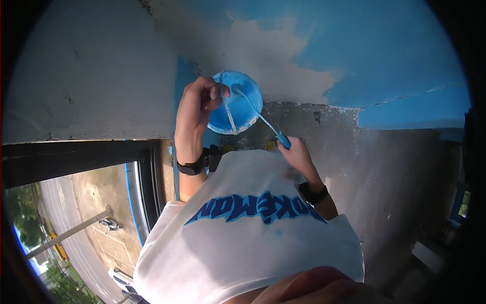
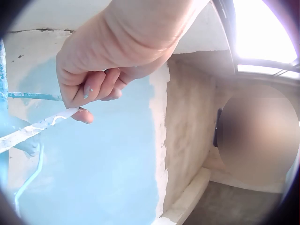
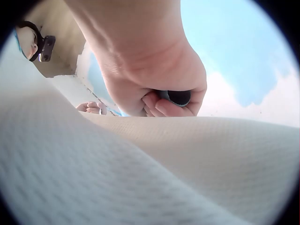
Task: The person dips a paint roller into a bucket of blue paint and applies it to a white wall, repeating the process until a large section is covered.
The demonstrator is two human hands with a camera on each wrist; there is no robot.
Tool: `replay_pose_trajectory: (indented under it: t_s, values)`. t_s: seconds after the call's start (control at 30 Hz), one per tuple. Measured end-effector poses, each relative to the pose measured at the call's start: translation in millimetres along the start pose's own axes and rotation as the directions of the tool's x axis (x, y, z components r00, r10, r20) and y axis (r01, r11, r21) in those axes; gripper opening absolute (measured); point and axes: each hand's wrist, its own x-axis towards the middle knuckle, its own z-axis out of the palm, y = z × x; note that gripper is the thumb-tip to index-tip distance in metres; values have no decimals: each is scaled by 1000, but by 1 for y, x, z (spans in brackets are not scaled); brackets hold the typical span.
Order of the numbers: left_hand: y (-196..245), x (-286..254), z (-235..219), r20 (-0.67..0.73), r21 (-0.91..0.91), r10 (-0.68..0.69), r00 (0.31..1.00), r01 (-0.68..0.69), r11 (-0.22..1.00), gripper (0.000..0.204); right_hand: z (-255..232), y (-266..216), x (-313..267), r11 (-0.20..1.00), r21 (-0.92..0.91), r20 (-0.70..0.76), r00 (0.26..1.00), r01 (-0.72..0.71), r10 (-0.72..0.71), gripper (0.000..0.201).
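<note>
A round bucket (image 1: 246, 119) with blue paint inside hangs from my left hand (image 1: 202, 96). In the left wrist view my left hand (image 2: 105, 61) has its fingers curled round a paint-smeared white strip (image 2: 33, 131), the bucket's handle, which crosses the opening in the head view. My right hand (image 1: 299, 156) grips the blue handle (image 1: 283, 140) of a roller, whose thin rod reaches into the bucket; its head (image 1: 236, 90) lies inside, near my left fingers. In the right wrist view my right hand (image 3: 154, 79) is curled round the handle's dark hollow end (image 3: 179, 97).
A wall (image 1: 374, 55) partly covered in blue paint stands ahead, with a bare pale patch. Left is a dark-framed window (image 1: 152, 177) above a street. The grey floor (image 1: 344, 157) has paint specks; a white shirt (image 1: 243, 243) hangs close below both hands.
</note>
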Motion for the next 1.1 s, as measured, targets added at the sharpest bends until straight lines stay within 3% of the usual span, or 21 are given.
replay_pose_trajectory:
  t_s: [0.13, 0.2, 0.27, 0.8, 1.1]
  values:
    - [1, 2, 2, 18, 4, 36, 999, -36, 999, 25, 7, 10, -3, 999, 38, 11, 1000, 26, -26, 26]
    - [4, 0, 2, -5, -3, -43, 999, 43, 999, 28, 7, 9, -3, 998, 40, -9, 999, 48, -48, 26]
    - [5, -1, 7, 6, 1, -24, 1000, 24, 1000, 28, -6, -1, -7, 998, 58, 67, 998, 11, -15, 28]
    - [-2, 1, -1, 20, -16, 29, 999, -29, 999, 28, 7, 2, -8, 997, 65, -32, 998, 48, -46, 31]
    - [-3, -2, -7, 16, -30, 32, 999, -32, 999, 27, 1, 2, -3, 1000, 19, 19, 1000, 9, -9, 29]
